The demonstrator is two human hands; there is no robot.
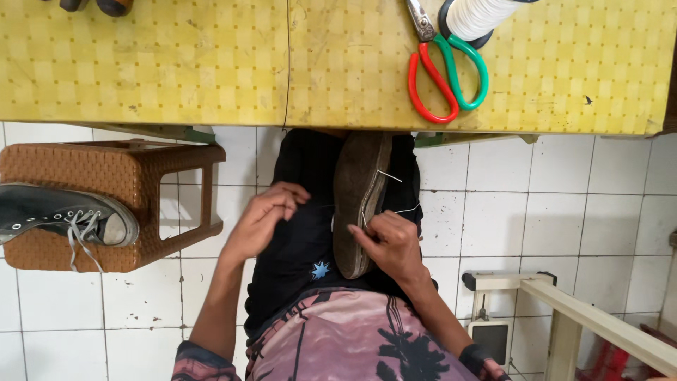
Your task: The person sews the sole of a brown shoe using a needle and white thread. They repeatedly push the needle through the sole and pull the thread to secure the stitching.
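Observation:
A worn shoe (356, 190) lies sole-up on my lap, over dark trousers (300, 240). My right hand (391, 243) rests against the sole's right edge, fingers pinched at the rim where white thread (405, 210) runs out. A thin needle (388, 176) sticks out of the sole's edge higher up. My left hand (264, 219) lies on my left thigh beside the shoe, fingers curled loosely, holding nothing that I can see.
A yellow checked table (176, 63) spans the top, bearing red-and-green-handled scissors (444, 77) and a spool of white thread (476, 15). A brown woven stool (106, 183) at left carries a dark sneaker (63, 215). White floor tiles; a wooden frame (585, 317) at lower right.

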